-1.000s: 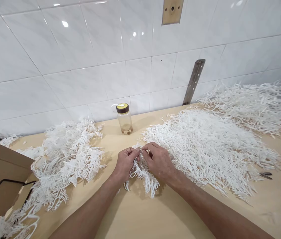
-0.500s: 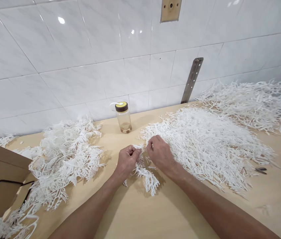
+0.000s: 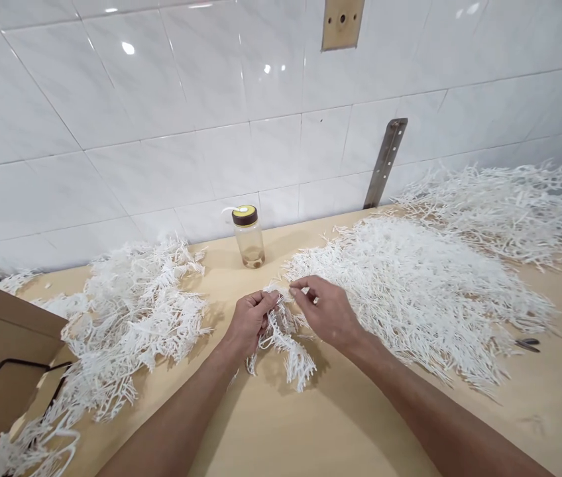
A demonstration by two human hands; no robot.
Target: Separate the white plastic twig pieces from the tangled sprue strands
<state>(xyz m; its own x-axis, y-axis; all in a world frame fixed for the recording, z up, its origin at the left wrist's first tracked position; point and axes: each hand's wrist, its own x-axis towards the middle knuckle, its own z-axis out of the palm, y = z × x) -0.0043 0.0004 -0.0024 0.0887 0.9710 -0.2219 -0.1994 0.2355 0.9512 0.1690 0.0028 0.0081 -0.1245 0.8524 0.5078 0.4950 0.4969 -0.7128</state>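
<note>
Near the middle of the table, my left hand [image 3: 252,318] pinches a bunch of white branching strands [image 3: 297,358], which hangs down toward me and rests on the wood. My right hand [image 3: 325,310] is just to the right, thumb and forefinger pressed together at the bunch's upper end; anything between them is too small to make out. A wide pile of short white strands [image 3: 420,291] lies beside and beyond my right hand. On the left is a heap of branching white bunches [image 3: 146,311].
A clear jar [image 3: 251,246] with a dark-rimmed yellow lid stands behind my hands. At the left edge is a cardboard box [image 3: 7,344]. Longer white strands [image 3: 514,205] lie at the back right, and a small dark tool [image 3: 528,344] at the right. A metal bracket [image 3: 385,162] leans on the tiled wall.
My right hand has turned, its thumb and forefinger now stretched toward my left hand. My left hand has shifted slightly left, and more of the bunch shows beneath it.
</note>
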